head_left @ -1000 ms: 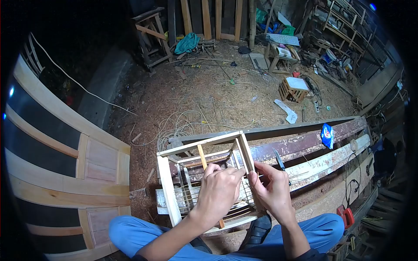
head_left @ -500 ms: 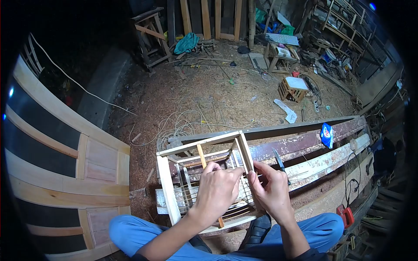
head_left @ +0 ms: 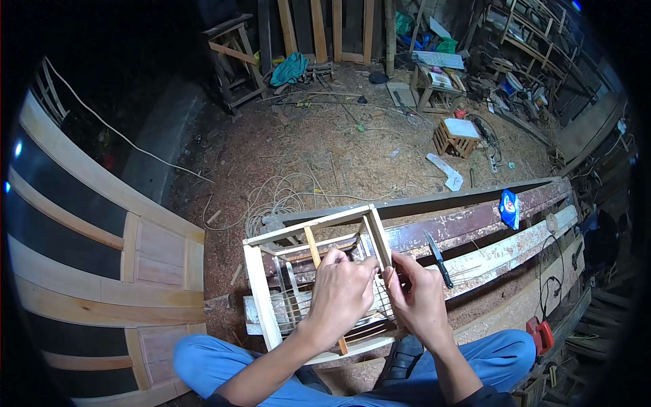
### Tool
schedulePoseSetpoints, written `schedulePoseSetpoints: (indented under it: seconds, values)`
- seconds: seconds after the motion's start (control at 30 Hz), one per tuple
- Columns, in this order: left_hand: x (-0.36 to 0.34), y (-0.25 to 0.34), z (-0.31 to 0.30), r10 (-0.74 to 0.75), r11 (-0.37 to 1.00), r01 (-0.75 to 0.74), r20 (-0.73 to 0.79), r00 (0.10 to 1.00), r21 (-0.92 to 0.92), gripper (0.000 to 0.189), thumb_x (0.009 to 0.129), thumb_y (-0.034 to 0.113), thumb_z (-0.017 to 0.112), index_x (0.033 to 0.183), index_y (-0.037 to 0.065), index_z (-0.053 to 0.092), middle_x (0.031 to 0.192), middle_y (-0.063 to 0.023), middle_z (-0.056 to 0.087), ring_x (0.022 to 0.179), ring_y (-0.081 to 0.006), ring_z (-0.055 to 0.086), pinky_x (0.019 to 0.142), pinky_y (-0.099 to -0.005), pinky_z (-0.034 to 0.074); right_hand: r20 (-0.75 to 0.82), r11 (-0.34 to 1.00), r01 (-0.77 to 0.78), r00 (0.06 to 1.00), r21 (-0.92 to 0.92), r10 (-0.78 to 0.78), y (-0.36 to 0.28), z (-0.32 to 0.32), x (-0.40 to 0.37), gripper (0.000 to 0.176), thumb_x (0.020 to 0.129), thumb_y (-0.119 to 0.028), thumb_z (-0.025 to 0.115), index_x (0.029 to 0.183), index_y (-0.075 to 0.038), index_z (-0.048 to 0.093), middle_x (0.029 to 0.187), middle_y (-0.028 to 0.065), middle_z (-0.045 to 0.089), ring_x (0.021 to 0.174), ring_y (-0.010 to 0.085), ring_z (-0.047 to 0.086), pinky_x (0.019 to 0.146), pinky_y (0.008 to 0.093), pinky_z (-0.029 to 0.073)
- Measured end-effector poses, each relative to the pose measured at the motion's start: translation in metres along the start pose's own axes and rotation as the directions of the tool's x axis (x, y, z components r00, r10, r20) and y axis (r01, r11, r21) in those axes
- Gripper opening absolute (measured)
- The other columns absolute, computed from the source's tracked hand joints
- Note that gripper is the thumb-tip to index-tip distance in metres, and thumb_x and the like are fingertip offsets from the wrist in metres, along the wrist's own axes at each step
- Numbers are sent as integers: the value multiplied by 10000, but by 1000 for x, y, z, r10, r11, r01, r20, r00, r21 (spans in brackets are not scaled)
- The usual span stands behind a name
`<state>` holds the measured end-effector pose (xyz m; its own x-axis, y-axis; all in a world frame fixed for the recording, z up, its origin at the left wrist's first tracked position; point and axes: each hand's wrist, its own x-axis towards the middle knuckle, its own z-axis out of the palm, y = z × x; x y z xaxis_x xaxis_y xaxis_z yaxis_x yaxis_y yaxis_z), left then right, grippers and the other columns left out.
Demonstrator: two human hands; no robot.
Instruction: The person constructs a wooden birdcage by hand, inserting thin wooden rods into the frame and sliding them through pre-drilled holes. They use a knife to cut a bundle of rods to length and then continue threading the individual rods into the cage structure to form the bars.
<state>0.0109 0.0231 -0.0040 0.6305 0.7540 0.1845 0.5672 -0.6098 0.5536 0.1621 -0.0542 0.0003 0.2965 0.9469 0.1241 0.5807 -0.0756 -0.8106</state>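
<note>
A pale wooden box frame (head_left: 253,288) with thin rods (head_left: 291,305) across its lower part rests on the planks in front of my legs. One orange-brown slat (head_left: 312,245) crosses it. Above the frame, my left hand (head_left: 339,292) is closed, its fingertips pinched at the inner side of the right rail (head_left: 378,234). My right hand (head_left: 419,292) pinches against the outer side of that same rail. Whatever lies between the fingertips is too small or hidden to name. To the right, a black-handled knife (head_left: 439,261) lies on the planks.
A maroon plank (head_left: 468,222) and a whitish beam (head_left: 488,264) run to the right, with a blue packet (head_left: 509,209) on top. A red tool (head_left: 540,336) with a cord is by my right knee. Panelled door (head_left: 159,251) stands left; coiled cable (head_left: 278,203) lies beyond the frame.
My right hand has shifted very slightly at the rail. Both hands keep their pinch, and the frame stays in place.
</note>
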Motion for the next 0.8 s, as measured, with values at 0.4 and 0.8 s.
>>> schedulePoseSetpoints:
  seconds: [0.4,0.8]
  values:
    - [-7,-10,-14,-21,999,22,39,999,-31,177,1001,162,692,1073,24,775,812,-187,755,850,-300,720,1028,-436,432,-10,999,12,1000,39,-12,6,4,0,288,983,-44,701,1257,43,713,943,268,771,844,399,793,706,433,609]
    - [-2,-7,-10,-54,996,56,22,998,-67,150,945,134,724,1020,31,804,841,-162,775,752,-326,663,921,-414,434,-49,1000,19,999,3,-19,8,10,-2,325,972,-37,711,1293,17,713,798,190,758,716,322,788,625,414,591]
